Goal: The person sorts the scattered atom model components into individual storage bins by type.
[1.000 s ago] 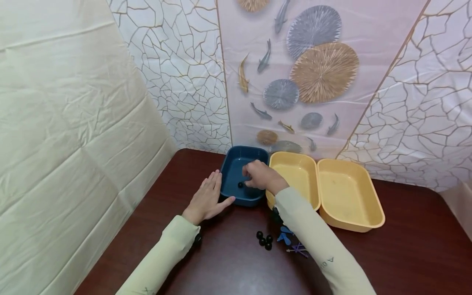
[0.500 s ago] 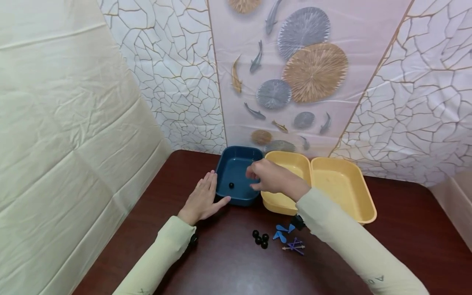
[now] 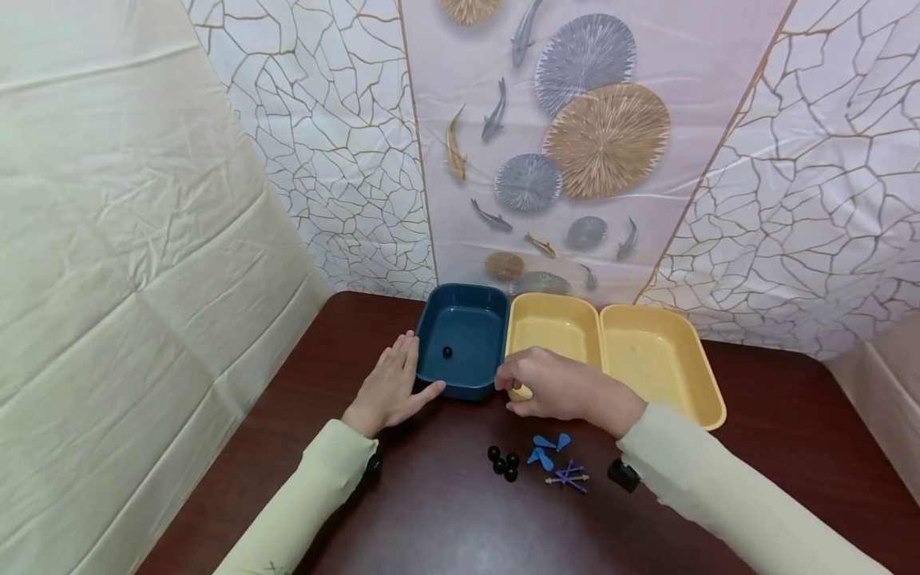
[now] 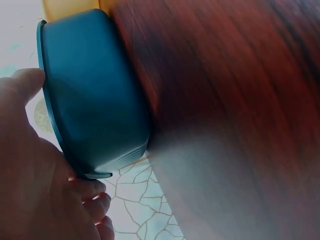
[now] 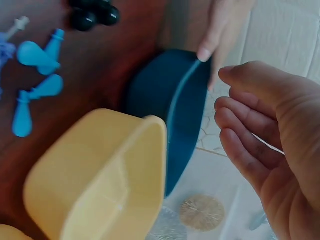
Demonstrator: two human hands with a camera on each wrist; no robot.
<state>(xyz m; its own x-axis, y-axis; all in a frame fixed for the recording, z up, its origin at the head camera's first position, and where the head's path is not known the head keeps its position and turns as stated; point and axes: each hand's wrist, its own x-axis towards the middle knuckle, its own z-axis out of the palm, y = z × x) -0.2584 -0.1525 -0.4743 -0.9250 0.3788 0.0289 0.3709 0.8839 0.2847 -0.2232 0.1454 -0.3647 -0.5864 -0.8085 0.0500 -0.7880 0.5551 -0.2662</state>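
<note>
From the head view, the left hand point(image 3: 391, 389) lies flat on the dark counter point(image 3: 791, 431), fingers straight, against the left side and near corner of the blue tub point(image 3: 463, 315). One black ball point(image 3: 447, 351) sits inside that tub. The right hand point(image 3: 553, 385) hovers over the near edge of the first yellow tub point(image 3: 553, 323), fingers loosely curled and holding nothing visible. A second yellow tub point(image 3: 664, 359) stands just beside the first. Near the right hand lie three black balls point(image 3: 503, 463), blue pegs point(image 3: 545, 450) and purple sticks point(image 3: 569, 477).

In the left wrist view, the left hand point(image 4: 35, 185) touches the blue tub point(image 4: 90, 95) along its rim with straight fingers.

In the right wrist view, the right hand point(image 5: 272, 135) is relaxed and empty, above the blue tub point(image 5: 170, 105) and the yellow tub point(image 5: 100, 180), with the blue pegs point(image 5: 35, 75) on the counter.
</note>
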